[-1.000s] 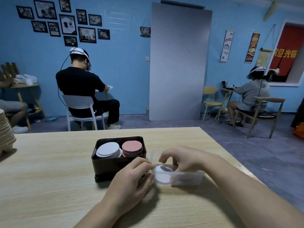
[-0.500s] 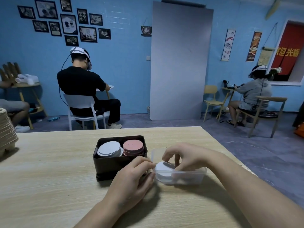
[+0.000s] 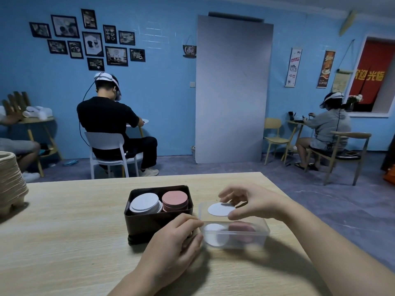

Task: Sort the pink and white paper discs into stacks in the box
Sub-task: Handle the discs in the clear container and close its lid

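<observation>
My left hand (image 3: 171,240) sits nearest me, fingers curled together against the near-left corner of the clear tub (image 3: 235,232), bracing it; whether it actually clamps the wall I can't tell. Change since a moment ago: my right hand (image 3: 252,202) was down in the tub with fingertips on a white disc, and it's now up above the rim with that white disc (image 3: 220,209) pinched at its edge between thumb and fingers, held roughly flat. So the pick is done and the disc is clear of the tub; my read is the next leg is a short carry left to the white stack. Left in the tub: one white piece (image 3: 214,233) and a pink clump (image 3: 241,230), blurred through the plastic, count unclear. Tub is thin, translucent, rounded-rectangle, likely light enough to skid, hence the bracing. Discs are thin matte paper, floppy. Beyond, touching or just beside the tub, the dark box (image 3: 149,223): rigid, glossy, rounded corners. Inside it, white stack (image 3: 144,202) on the left, slightly fanned; pink stack (image 3: 174,198) on the right, tidier. Wood-grain table (image 3: 64,242) underneath, matte.
</observation>
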`<action>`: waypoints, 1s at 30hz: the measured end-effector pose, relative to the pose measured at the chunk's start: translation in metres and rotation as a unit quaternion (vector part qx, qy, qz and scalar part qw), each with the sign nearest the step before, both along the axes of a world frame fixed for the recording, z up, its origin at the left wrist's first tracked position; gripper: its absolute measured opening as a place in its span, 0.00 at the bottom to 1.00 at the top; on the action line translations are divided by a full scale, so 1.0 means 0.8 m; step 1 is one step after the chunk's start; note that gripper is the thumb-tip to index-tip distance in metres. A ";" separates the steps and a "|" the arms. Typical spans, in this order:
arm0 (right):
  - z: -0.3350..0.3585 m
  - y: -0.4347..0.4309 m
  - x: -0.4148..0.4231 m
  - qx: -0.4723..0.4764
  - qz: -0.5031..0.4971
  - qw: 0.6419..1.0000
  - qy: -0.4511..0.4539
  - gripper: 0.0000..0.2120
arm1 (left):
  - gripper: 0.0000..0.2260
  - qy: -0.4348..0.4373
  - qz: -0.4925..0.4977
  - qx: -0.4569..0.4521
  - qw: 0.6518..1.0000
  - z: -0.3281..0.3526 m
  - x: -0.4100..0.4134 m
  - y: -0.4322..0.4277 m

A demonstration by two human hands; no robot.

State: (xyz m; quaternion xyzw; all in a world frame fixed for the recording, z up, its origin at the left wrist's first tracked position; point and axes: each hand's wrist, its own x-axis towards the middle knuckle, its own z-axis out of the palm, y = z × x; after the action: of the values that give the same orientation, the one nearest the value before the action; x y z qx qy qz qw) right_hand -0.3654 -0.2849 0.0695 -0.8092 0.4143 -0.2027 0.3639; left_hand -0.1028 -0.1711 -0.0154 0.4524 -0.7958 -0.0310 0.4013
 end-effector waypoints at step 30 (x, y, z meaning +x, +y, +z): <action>-0.004 -0.005 0.256 -0.188 0.018 0.978 0.088 0.18 | 0.18 -0.100 0.087 -0.069 0.989 0.002 0.141 0.041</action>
State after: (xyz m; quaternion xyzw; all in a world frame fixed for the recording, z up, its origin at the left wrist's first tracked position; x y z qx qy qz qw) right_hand -0.1605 -0.2887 0.0660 -0.8853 0.3845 -0.1982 0.1707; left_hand 0.0096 -0.1385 -0.0138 0.4918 -0.7899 0.1049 0.3510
